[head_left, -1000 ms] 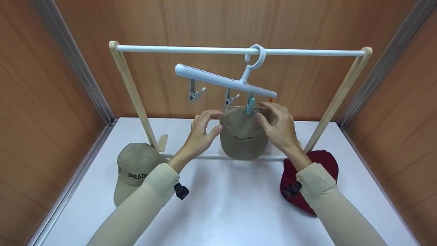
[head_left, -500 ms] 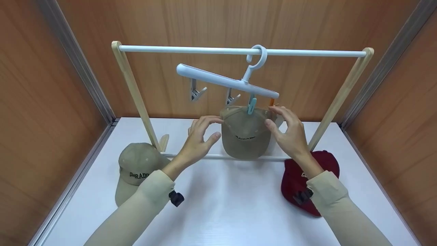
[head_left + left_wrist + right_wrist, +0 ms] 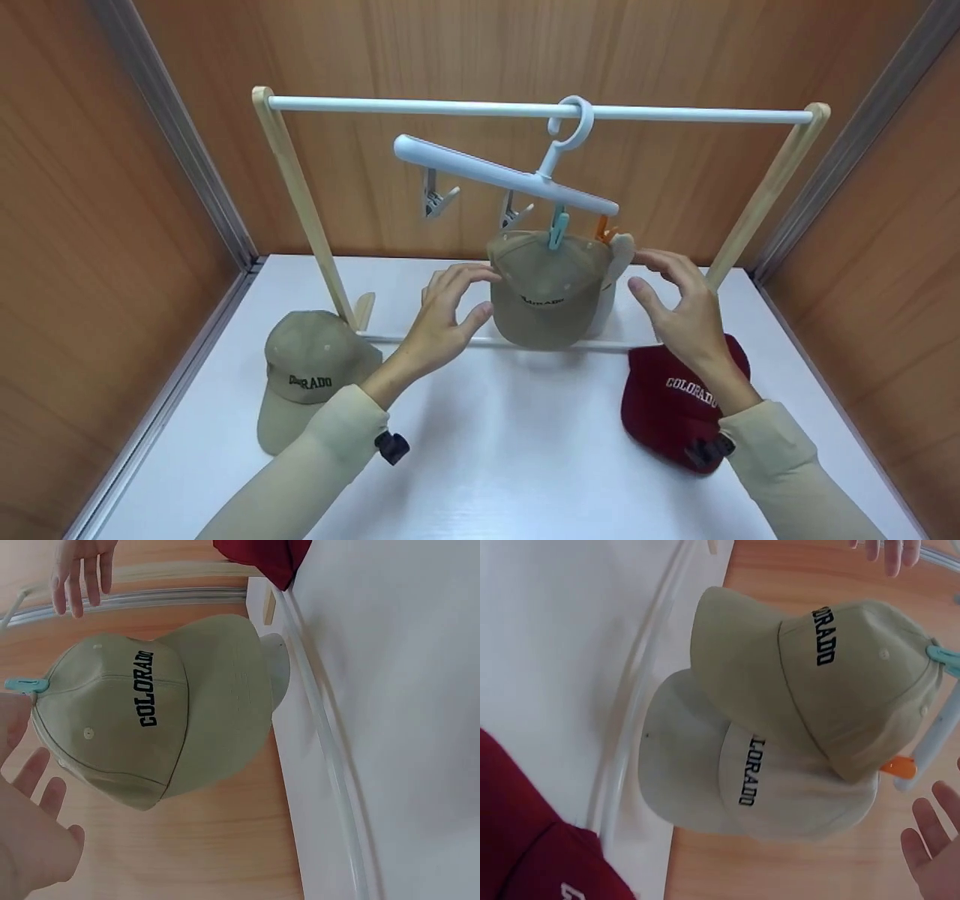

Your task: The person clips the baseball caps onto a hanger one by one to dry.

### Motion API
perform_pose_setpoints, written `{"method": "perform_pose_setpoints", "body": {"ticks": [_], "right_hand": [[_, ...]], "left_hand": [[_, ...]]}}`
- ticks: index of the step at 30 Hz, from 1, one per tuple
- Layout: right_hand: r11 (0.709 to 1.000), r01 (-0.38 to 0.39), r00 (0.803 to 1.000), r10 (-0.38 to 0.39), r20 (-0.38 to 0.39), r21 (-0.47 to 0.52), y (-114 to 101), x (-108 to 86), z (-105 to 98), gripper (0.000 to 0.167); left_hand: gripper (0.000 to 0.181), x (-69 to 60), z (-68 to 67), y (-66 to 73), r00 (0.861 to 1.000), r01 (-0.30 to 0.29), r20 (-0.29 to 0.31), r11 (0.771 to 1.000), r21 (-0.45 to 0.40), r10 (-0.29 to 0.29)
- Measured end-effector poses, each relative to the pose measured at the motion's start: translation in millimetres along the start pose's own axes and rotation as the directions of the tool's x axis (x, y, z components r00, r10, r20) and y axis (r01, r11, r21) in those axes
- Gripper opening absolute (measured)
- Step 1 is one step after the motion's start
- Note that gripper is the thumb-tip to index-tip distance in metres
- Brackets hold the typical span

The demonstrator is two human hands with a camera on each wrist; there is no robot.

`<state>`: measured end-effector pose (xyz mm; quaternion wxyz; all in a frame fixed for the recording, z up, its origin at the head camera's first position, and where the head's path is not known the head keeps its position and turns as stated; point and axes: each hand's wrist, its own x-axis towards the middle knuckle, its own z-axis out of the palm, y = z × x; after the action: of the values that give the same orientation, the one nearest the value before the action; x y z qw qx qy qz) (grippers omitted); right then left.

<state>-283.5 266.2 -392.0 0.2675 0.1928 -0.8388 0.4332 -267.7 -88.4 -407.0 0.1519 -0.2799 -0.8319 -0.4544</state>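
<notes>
An olive cap [image 3: 547,289] hangs by a teal clip [image 3: 558,231] from a tilted pale blue hanger [image 3: 499,174]. Behind it, a lighter cap [image 3: 795,787] hangs at an orange clip [image 3: 900,766]. My left hand [image 3: 441,319], fingers bent loosely and thumb apart, is at the olive cap's left edge; whether a fingertip touches it I cannot tell. My right hand [image 3: 686,315] stands off to the right of both hanging caps, holding nothing, its fingers spread. In the left wrist view the olive cap [image 3: 127,720] shows its lettering, with the left hand [image 3: 34,832] beside it.
The hanger hooks over the white top bar [image 3: 420,108] of a wooden-sided rack. Two grey clips hang at its left. Another olive cap [image 3: 315,352] lies at the left on the white table [image 3: 487,450], a dark red cap [image 3: 660,405] at the right under my right forearm.
My right hand has let go at the hanging caps and moved right, uncovering the orange clip and the lighter cap's edge. My left hand has dropped slightly.
</notes>
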Motion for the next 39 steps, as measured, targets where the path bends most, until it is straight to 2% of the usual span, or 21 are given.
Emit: {"method": "perform_pose_setpoints", "body": {"ticks": [6,14,22,31,39], "right_hand": [[1.000,-0.018,1.000,0.018,-0.018,-0.023,17.6,-9.0,-14.7,0.039],[0.997,-0.057,0.998,0.054,-0.038,-0.056,46.1,-25.2,-35.3,0.038],[0.990,-0.103,0.994,0.100,-0.032,-0.100,76.1,-44.5,-57.2,0.038],[0.961,-0.207,0.978,0.205,-0.034,-0.180,101.9,-64.5,-80.5,0.042],[0.942,-0.265,0.962,0.272,0.007,-0.206,118.6,-73.3,-84.9,0.047]], "left_hand": [[0.037,-2.3,6.8,0.0,1.000,-0.002,0.004,1.000,-0.005,0.002],[0.038,-2.5,18.4,-0.1,0.998,-0.043,0.033,0.999,-0.028,0.044],[0.037,-7.7,29.5,-0.1,0.998,-0.020,0.058,0.998,-0.051,0.023],[0.040,-10.3,47.5,6.8,0.994,-0.017,0.106,0.995,-0.103,0.028],[0.041,-15.9,61.7,12.7,0.989,-0.016,0.144,0.989,-0.145,0.037]]}}
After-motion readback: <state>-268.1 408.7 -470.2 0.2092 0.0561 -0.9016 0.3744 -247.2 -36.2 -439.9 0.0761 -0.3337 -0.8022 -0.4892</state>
